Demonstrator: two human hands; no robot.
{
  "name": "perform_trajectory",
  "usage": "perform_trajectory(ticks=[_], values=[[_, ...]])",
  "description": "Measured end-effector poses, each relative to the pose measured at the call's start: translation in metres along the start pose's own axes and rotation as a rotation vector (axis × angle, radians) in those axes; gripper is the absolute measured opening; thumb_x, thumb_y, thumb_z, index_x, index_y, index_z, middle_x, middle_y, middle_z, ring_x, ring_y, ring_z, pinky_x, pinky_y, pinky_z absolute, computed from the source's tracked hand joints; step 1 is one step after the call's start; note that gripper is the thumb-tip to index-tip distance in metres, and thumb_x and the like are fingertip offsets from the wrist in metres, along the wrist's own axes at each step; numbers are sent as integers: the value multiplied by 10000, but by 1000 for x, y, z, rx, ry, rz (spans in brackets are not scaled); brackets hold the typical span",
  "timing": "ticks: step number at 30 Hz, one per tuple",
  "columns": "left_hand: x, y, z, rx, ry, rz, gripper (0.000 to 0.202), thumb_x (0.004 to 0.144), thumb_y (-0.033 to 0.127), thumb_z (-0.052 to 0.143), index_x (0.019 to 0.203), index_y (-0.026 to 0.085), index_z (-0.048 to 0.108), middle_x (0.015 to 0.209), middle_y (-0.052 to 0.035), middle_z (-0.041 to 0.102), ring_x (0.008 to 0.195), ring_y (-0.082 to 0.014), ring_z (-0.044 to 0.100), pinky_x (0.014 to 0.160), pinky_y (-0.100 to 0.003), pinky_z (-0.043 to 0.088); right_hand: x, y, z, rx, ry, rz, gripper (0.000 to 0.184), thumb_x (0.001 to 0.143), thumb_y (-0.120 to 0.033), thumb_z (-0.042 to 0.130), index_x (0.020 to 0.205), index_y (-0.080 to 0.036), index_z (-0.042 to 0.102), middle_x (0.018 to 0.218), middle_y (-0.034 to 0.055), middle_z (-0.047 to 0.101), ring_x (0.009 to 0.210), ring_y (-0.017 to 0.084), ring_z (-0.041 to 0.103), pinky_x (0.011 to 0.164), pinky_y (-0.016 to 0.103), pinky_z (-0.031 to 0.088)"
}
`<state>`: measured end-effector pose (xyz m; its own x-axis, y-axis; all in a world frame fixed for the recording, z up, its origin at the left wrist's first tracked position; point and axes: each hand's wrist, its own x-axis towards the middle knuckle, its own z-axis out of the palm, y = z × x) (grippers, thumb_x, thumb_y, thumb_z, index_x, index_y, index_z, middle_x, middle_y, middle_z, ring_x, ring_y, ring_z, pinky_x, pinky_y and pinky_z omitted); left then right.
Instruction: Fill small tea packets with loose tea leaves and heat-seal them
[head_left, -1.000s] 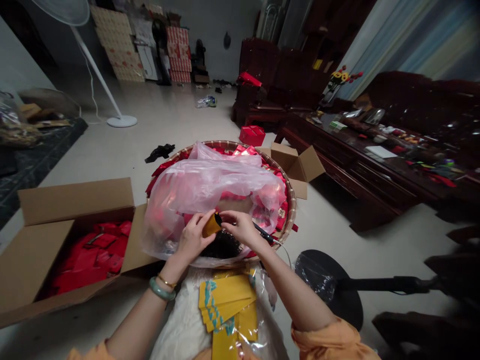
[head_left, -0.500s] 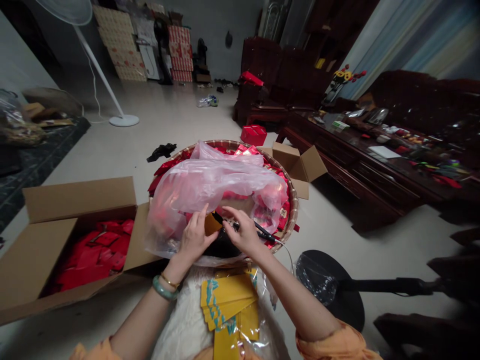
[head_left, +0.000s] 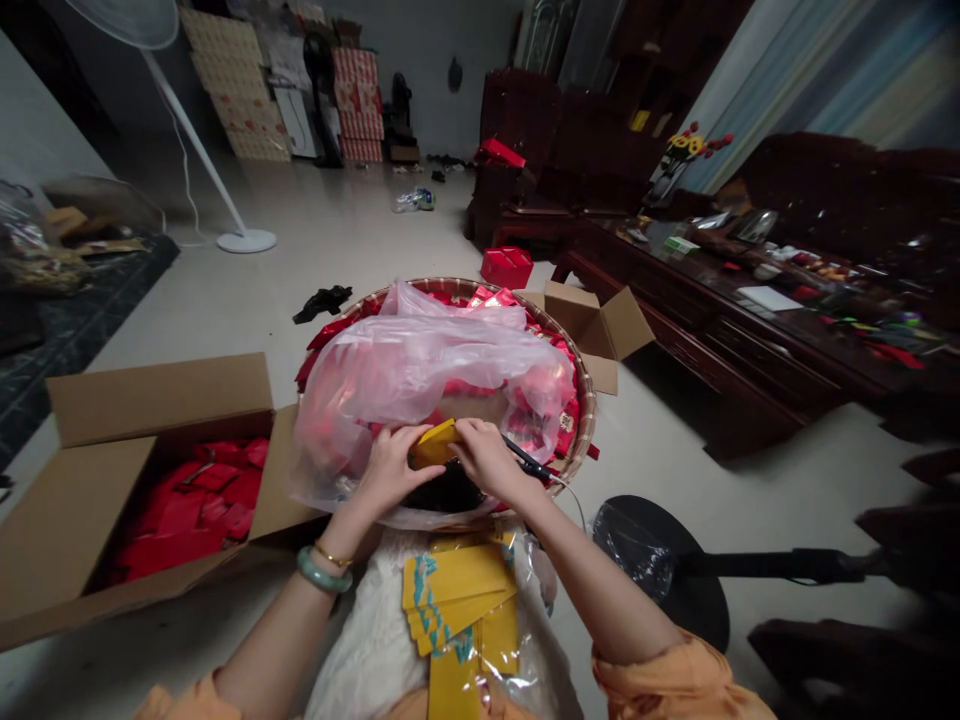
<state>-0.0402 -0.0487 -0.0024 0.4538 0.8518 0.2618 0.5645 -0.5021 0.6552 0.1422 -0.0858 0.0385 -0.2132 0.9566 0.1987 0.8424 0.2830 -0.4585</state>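
Over the near side of the round basket, both hands hold a small yellow paper packet [head_left: 435, 443]. My left hand [head_left: 386, 468] grips its left end, fingers behind and thumb in front. The fingers of my right hand [head_left: 486, 462] are closed on its right end. A black rod-like tool [head_left: 531, 462] with a white cord lies by my right hand, partly hidden behind it. Below the packet is something black [head_left: 446, 490] that I cannot make out. Several yellow packets with teal print [head_left: 457, 585] lie fanned on my lap.
Pink plastic sheeting [head_left: 420, 350] covers much of the woven basket [head_left: 589, 420], over red packets. An open carton [head_left: 161, 400] of red packets stands left, another open carton [head_left: 630, 325] beyond the basket. A black round stand base [head_left: 660, 570] lies right, near a dark wooden table [head_left: 720, 340].
The yellow packet has tilted up, and its upper edge now shows between the hands. My right hand has shifted slightly, its fingers now closed on the packet's end.
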Motion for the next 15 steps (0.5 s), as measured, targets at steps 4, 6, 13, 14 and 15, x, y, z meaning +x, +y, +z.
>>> perform_trajectory(ticks=[4, 6, 13, 14, 15], values=[[6, -7, -4, -416, -251, -163, 484, 664, 357, 729, 1083, 174, 568, 1035, -62, 658, 929, -222, 615, 849, -358, 474, 2, 7, -11, 134, -6, -18, 40, 847, -174, 498, 817, -178, 523, 751, 23, 574, 685, 157, 501, 669, 267, 374], [7, -3, -3, -565, -281, -218, 425, 660, 351, 728, 1000, 157, 561, 952, -43, 656, 879, -204, 622, 800, -328, 487, 2, 7, -18, 166, 21, -16, 31, 830, -179, 527, 831, -177, 558, 767, 26, 588, 706, 154, 513, 678, 264, 378], [2, 19, 0, -571, -207, -204, 336, 701, 343, 688, 917, 192, 479, 858, 11, 587, 798, -151, 592, 675, -235, 456, 3, 3, -33, 111, 7, 123, 192, 791, -324, 624, 682, -167, 640, 640, 16, 587, 704, 160, 517, 683, 276, 380], [2, 21, 1, -543, -194, -193, 349, 695, 336, 691, 939, 195, 485, 872, 9, 592, 799, -152, 592, 674, -235, 453, 4, 3, -32, 171, -42, 163, 212, 790, -336, 620, 675, -159, 646, 623, 7, 584, 653, 142, 509, 637, 255, 376], [2, 22, 1, -513, -179, -183, 383, 682, 328, 702, 978, 197, 497, 905, 1, 604, 820, -159, 594, 692, -241, 454, 5, 4, -31, 256, -89, 200, 216, 790, -340, 614, 693, -152, 658, 622, -1, 590, 614, 125, 504, 596, 234, 368]])
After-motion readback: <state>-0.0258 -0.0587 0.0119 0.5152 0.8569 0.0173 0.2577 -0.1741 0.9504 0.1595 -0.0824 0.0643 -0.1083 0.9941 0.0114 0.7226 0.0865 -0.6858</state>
